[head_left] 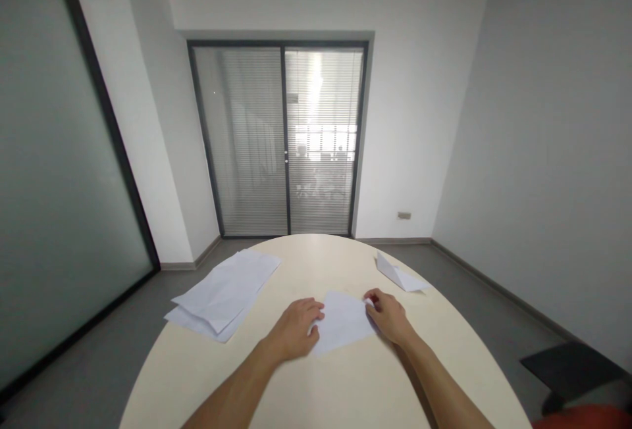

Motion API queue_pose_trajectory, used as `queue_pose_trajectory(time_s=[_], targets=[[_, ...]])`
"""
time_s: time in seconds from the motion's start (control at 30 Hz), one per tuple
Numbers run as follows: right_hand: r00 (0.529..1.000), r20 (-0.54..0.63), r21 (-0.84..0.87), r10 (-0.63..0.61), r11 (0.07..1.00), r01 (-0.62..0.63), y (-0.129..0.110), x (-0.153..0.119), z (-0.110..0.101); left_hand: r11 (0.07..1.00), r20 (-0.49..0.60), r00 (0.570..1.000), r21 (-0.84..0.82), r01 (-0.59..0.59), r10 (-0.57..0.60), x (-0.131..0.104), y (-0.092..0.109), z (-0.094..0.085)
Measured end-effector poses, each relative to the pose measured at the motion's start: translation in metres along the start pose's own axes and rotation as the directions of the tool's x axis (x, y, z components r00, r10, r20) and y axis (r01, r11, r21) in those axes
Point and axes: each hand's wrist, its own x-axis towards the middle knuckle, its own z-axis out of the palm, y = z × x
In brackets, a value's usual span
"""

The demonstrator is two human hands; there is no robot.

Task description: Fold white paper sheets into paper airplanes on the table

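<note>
A sheet of white paper (pixel 344 324) lies on the table between my two hands. At its left edge rests my left hand (pixel 300 327), fingers spread and lying on the paper's border. My right hand (pixel 388 314) pinches the sheet's right corner between thumb and fingers, and that corner looks slightly lifted. Beyond my right hand, a folded piece of white paper (pixel 399 276) stands partly raised near the table's edge. To the left lies a loose stack of white paper sheets (pixel 230 291), a little fanned out.
The round cream table (pixel 316 258) curves away in front of me. A dark flat object (pixel 573 366) and something red (pixel 585 417) are at the lower right, off the table. Past the table are a glass sliding door (pixel 281 139) with blinds and a wall socket (pixel 403 216).
</note>
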Motion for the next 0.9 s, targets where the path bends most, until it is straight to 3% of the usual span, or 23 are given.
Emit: queue_pose_trajectory(time_s=[0.33, 0.6, 0.9], targets=[[1.0, -0.006, 0.029, -0.012, 1.0, 0.012, 0.005, -0.003, -0.006, 0.988, 0.002, 0.991, 0.077, 0.133, -0.133, 0.002, 0.005, -0.001], [0.966, 0.081, 0.094, -0.246, 0.967, 0.239, -0.002, -0.006, -0.009, 0.979, -0.018, 0.985, 0.11, 0.173, -0.172, 0.003, 0.004, 0.0], [0.939, 0.164, 0.04, -0.302, 0.953, 0.3, -0.026, -0.015, -0.024, 0.972, -0.04, 0.983, 0.148, 0.184, -0.18, 0.005, 0.01, -0.001]])
